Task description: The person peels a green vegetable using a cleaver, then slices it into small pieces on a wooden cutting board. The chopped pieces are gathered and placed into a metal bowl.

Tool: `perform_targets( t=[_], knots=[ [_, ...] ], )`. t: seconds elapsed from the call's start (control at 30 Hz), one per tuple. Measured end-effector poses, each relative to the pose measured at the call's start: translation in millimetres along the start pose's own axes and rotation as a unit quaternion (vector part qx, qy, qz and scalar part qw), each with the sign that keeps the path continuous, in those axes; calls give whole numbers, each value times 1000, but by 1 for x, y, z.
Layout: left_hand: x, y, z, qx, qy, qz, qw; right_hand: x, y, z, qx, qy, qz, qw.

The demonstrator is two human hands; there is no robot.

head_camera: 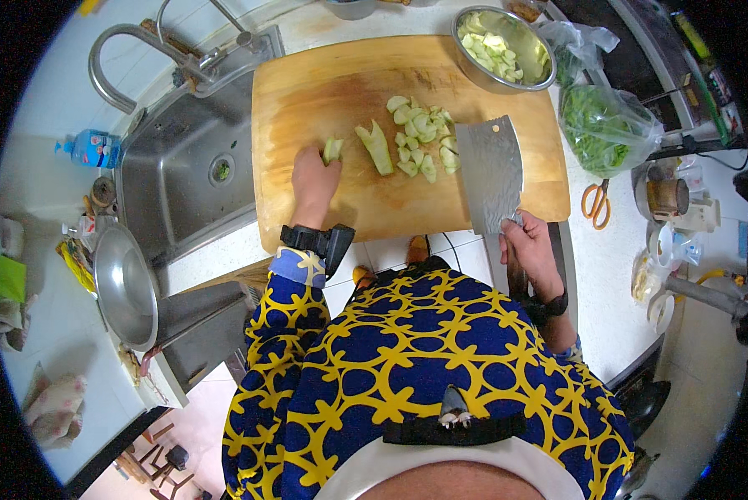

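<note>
My left hand point(314, 181) rests at the left part of a wooden cutting board point(324, 81), its fingertips around a short piece of pale green vegetable point(333, 150). My right hand point(529, 245) grips the handle of a wide steel cleaver point(490, 169). The blade lies broadside to my view over the board's right side; whether it touches the wood I cannot tell. Between the hands is a longer peeled strip of the vegetable point(376, 149). Cut slices point(419, 128) are heaped beside it, some close to the blade's left edge.
A steel bowl point(539, 47) of cut pieces stands at the board's far right corner. Right of it are a plastic bag of leafy greens point(599, 134) and orange-handled scissors point(596, 205). On the left are a sink point(180, 162), faucet point(108, 62), blue soap bottle point(98, 149) and steel basin point(124, 287).
</note>
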State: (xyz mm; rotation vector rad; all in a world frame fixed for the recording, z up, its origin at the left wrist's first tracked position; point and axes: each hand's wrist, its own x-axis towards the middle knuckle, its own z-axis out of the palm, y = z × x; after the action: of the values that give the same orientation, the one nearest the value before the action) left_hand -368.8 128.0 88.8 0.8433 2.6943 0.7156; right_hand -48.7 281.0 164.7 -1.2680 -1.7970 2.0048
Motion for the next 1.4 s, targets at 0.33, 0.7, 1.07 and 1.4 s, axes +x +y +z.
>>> perform_targets(
  t=[0.33,0.7,1.07,1.4],
  knots=[
    [-25,88,28,-26,110,30,993,37,-4,-21,-21,-42,16,999],
    [-24,85,36,93,76,58,991,54,-13,-22,-37,-95,25,994],
    [-33,30,2,133,30,199,970,33,-16,39,-296,-38,-213,930],
    [-32,6,24,57,105,262,958,26,-28,102,-523,11,-258,812]
  ],
)
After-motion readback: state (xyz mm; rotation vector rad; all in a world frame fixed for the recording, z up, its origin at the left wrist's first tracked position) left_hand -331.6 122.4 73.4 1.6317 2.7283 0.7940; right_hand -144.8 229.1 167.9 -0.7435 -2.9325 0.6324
